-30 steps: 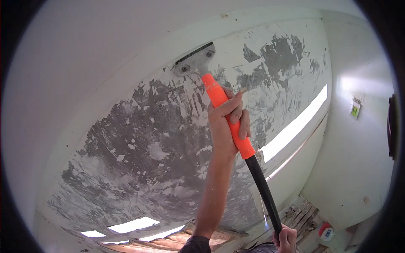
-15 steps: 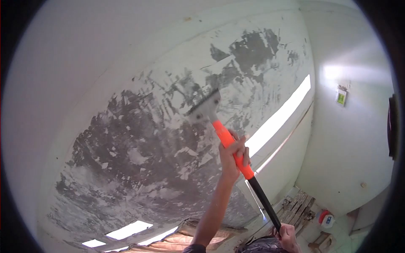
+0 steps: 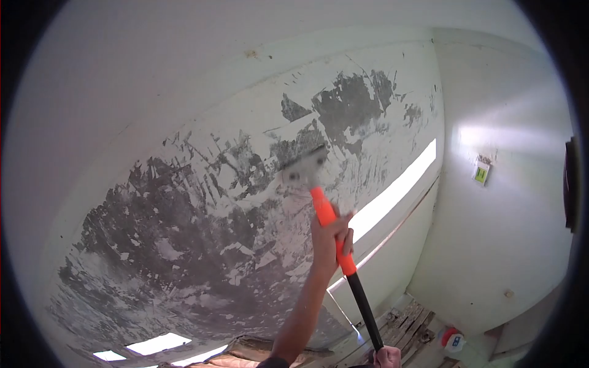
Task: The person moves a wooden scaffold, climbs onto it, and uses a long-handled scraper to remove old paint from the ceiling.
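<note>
A long-handled scraper [image 3: 345, 260] runs diagonally up from the bottom of the head view, with an orange grip and a black pole. Its wide grey metal blade [image 3: 305, 170] is at or close to the wall; actual contact cannot be made out. My left hand [image 3: 331, 236] is wrapped round the orange grip below the blade. Lower down, my right hand [image 3: 388, 357] is closed round the black pole near the bottom edge. Around the blade, the wall [image 3: 165, 227] shows dark grey patches among flaking white paint.
A bright window strip [image 3: 396, 190] lies right of the scraper. A small green-and-white box [image 3: 481, 172] is fixed to the right-hand wall [image 3: 503, 233]. Below stand worn wooden planks [image 3: 408, 325] and a red-and-white container [image 3: 453, 340]. Brownish cloth-like material [image 3: 245, 352] hangs at the bottom.
The view has tilted, so the wall appears lower and further left. Against the wall, the scraper blade has moved up and to the right. Both hands keep their hold.
</note>
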Available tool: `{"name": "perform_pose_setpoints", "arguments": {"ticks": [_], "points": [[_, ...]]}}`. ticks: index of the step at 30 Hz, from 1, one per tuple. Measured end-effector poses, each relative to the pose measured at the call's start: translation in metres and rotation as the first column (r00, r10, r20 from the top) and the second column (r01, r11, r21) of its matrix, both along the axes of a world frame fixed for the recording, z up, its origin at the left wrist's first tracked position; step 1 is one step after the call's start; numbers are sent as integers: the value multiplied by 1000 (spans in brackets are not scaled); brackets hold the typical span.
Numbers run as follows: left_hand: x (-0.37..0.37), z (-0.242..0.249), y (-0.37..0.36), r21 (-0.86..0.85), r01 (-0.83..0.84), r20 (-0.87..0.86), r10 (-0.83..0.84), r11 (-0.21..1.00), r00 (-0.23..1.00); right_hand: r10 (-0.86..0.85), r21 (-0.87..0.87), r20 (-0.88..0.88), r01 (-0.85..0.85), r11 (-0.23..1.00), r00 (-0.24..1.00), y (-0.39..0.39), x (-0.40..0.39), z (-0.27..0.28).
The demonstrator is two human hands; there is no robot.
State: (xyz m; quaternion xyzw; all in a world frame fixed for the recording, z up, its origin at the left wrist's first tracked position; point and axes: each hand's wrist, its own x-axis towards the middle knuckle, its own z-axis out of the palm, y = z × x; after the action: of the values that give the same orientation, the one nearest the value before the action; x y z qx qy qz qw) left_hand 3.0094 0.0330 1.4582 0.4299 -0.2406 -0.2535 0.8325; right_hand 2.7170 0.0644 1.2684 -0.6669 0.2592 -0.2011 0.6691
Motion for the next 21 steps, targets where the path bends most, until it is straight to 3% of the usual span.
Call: {"name": "perform_pose_setpoints", "arguments": {"ticks": [2,7,11,13,17,19,21], "points": [[7,33,-15,-57,30,131,-22,998,991,14,63,10,-15,998,1000,-5,14,24],[-6,17,-15,-55,-28,49,31,998,998,17,185,-92,0,983,996,-14,-14,33],[-6,39,-21,-66,-20,68,24,998,997,30,138,-70,-20,990,997,-28,-17,45],[-11,41,-29,-176,-26,32,32,984,999,59,80,-54,-55,995,997,-47,-23,56],[-16,43,-17,-156,16,8,-15,988,1000,70,-24,-79,-73,997,994,-56,-35,63],[-3,55,-35,-235,53,40,-45,971,998,65,34,-27,-65,997,997,-68,-24,50],[-14,56,-31,-204,-25,27,31,979,999,83,66,11,-83,994,997,-73,-26,54]]}}
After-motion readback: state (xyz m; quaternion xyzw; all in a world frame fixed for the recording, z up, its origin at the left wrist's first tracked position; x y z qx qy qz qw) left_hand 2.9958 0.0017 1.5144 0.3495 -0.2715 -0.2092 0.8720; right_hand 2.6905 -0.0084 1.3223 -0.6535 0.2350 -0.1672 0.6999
